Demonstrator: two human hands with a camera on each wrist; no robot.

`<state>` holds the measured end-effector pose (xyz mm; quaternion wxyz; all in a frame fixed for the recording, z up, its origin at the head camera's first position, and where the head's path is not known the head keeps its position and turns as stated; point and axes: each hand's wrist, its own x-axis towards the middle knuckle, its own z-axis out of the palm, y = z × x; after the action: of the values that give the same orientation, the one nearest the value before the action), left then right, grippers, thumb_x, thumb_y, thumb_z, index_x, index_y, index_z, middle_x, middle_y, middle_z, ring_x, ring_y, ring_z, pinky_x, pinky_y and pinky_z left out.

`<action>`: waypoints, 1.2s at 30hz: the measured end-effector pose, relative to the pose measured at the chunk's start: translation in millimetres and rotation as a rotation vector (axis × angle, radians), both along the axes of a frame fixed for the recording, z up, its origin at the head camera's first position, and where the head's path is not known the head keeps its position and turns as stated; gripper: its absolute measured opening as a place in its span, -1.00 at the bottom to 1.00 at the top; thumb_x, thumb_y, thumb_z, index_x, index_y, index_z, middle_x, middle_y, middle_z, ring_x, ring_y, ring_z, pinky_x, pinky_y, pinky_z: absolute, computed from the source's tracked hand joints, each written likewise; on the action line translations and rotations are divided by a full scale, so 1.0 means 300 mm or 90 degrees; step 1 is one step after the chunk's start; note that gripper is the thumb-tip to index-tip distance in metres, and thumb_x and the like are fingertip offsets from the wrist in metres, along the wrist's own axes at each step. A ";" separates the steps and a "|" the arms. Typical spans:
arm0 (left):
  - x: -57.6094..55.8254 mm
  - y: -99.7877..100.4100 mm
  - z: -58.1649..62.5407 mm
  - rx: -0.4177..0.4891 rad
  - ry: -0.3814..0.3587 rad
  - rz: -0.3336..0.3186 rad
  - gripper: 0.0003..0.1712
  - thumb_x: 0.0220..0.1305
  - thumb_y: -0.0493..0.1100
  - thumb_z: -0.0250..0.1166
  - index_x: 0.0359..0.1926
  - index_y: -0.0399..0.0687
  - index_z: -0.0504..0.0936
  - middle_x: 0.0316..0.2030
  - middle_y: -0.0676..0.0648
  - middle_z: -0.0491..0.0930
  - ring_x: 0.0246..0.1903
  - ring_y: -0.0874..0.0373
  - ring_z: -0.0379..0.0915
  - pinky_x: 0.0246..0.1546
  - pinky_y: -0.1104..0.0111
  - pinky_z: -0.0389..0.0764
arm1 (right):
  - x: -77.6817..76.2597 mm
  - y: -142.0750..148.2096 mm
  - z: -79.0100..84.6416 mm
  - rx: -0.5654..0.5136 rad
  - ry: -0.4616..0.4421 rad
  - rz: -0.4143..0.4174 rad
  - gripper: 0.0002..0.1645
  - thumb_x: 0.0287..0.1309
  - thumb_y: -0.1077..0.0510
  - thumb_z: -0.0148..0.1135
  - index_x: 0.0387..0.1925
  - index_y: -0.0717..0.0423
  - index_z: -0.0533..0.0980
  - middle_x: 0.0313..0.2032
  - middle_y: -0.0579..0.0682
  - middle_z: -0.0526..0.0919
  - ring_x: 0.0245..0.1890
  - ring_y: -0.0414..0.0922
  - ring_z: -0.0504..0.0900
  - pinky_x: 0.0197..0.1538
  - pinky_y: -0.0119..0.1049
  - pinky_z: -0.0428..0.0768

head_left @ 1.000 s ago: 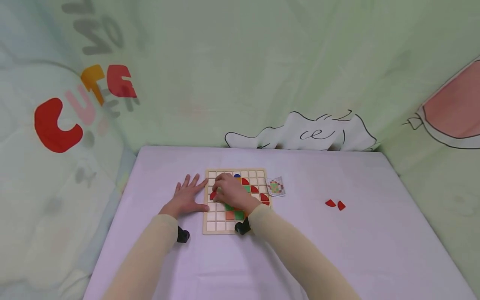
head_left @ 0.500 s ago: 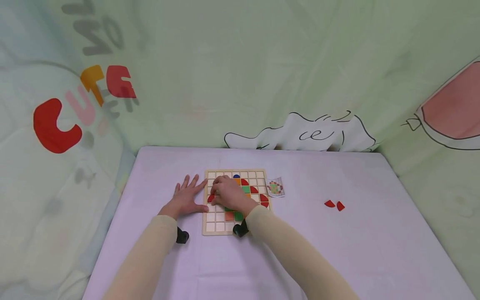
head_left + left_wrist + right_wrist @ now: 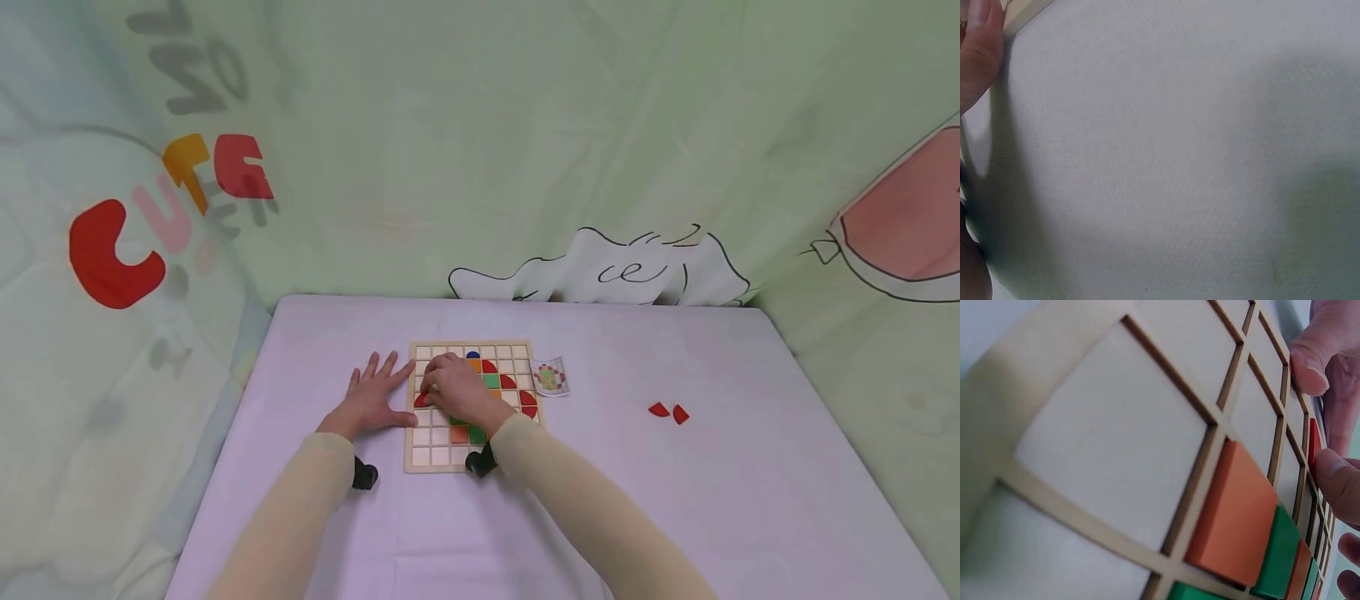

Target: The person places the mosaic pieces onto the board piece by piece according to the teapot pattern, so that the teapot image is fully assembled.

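A wooden grid board (image 3: 422,456) lies on the table, partly filled with red, green, orange and blue tiles. My left hand (image 3: 367,402) rests flat with spread fingers beside it, index fingertip and thumb at its left edge. Over the board's middle, my right hand (image 3: 461,387) has curled fingers at a red quarter-circle tile (image 3: 422,400) near the left side. In the right wrist view the thumb (image 3: 1338,484) is right against this red tile (image 3: 1314,447), and an orange square tile (image 3: 1235,512) sits in a nearer cell. The right hand hides the tiles under it.
A small pattern card (image 3: 551,377) lies at the board's right edge. Farther right on the table are two loose red quarter-circle tiles, one on the left (image 3: 659,409) and one on the right (image 3: 680,414). A printed curtain (image 3: 420,167) hangs behind the table.
The right hand has shifted slightly left and toward the body, and the red tile at its fingertips moved the same way. The left hand stays in place.
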<state>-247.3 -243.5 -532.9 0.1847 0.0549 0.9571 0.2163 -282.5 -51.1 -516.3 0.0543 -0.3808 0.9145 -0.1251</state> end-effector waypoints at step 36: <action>0.013 0.004 0.006 0.003 0.013 -0.006 0.20 0.11 0.23 0.51 0.63 0.11 0.05 0.65 -0.24 -0.19 0.62 -0.33 -0.48 0.54 -0.30 -0.31 | 0.029 0.436 0.054 -0.150 -0.121 -0.178 -0.69 0.38 0.38 0.17 0.00 0.08 0.72 0.16 0.15 0.59 0.24 0.14 0.50 0.30 0.06 0.58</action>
<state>-243.5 -242.4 -530.9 0.1760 0.0618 0.9582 0.2169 -273.9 79.8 -500.1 0.0776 -0.2402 0.9283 -0.2732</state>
